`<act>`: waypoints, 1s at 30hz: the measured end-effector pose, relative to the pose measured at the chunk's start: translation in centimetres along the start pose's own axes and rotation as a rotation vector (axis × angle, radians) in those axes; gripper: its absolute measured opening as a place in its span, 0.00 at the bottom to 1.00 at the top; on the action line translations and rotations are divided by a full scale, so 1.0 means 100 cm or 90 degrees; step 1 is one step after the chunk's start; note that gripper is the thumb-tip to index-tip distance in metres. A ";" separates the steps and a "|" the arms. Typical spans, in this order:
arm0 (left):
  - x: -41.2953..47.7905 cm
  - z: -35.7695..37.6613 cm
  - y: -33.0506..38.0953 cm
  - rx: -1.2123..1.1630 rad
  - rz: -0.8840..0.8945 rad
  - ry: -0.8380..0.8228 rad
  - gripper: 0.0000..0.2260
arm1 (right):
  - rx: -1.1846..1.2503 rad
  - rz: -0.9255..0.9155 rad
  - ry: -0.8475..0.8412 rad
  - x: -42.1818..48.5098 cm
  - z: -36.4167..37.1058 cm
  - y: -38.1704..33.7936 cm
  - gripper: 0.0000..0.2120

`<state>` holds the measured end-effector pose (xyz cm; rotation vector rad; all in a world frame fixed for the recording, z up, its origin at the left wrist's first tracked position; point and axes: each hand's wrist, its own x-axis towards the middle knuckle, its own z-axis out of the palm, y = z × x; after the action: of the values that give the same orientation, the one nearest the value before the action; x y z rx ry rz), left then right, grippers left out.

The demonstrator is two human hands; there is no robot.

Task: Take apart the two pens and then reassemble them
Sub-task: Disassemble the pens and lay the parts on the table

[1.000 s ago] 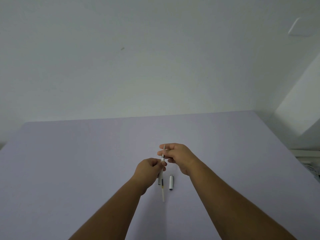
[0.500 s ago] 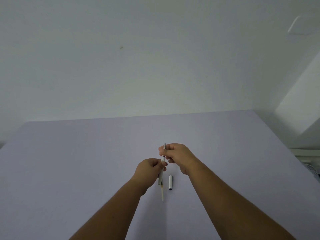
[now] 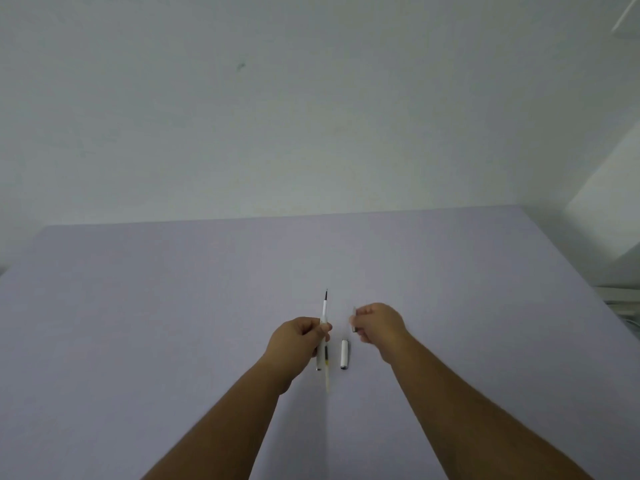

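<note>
Left hand (image 3: 300,336) of ours is closed round a pen body (image 3: 324,308), its refill tip pointing up and away. Our right hand (image 3: 378,322), apart from it, pinches a small blurred piece (image 3: 354,318). Below them a white cap (image 3: 344,354) and a loose refill (image 3: 327,372) lie on the pale lilac worktop (image 3: 138,323), which meets a plain white wall (image 3: 277,116).

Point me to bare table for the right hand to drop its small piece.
Bare: table right of the right hand, out to the far edge; also the whole stretch left of the left hand. Crowded: between the forearms, where the white cap and the refill lie.
</note>
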<state>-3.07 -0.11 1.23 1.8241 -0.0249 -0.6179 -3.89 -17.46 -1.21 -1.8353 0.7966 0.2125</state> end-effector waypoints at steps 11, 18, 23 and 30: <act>0.015 0.003 -0.039 -0.028 -0.082 0.025 0.07 | -0.238 0.018 0.072 0.006 0.034 0.056 0.08; 0.016 0.005 -0.046 -0.026 -0.100 0.027 0.07 | -0.225 0.039 0.067 0.010 0.039 0.068 0.07; 0.015 0.003 -0.046 -0.026 -0.103 0.032 0.06 | -0.201 0.044 0.061 0.011 0.042 0.068 0.07; 0.015 0.003 -0.046 -0.015 -0.110 0.028 0.07 | -0.186 0.054 0.062 0.012 0.041 0.071 0.06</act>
<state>-3.25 0.71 -3.50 1.8286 0.1708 -0.6965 -6.44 -15.78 -8.93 -2.0997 0.9516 0.3085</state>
